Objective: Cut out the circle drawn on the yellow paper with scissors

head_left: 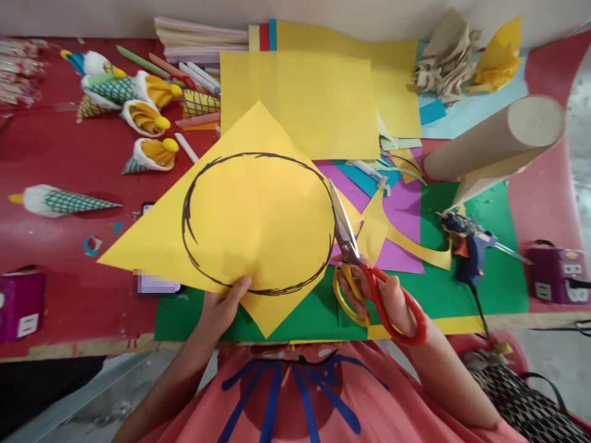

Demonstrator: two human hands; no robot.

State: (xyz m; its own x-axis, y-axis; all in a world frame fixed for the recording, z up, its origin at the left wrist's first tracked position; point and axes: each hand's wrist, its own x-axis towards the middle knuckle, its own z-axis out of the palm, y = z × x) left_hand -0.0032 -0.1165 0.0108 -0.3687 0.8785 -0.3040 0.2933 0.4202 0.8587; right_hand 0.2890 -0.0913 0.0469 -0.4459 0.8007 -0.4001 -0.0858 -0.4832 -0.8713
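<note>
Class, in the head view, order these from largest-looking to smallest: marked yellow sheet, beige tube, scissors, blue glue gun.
1. Marked yellow sheet
2. Beige tube and scissors: too close to rank
3. Blue glue gun

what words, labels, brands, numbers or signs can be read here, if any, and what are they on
No text can be read with certainty.
Purple box at right: pale marks, too small and blurred to read.
Purple box at left: white patches, also unreadable.
Yellow sheet: a hand-drawn black loop, no words.
Scissors: no lettering visible.
Glue gun: no readable marking.
</note>
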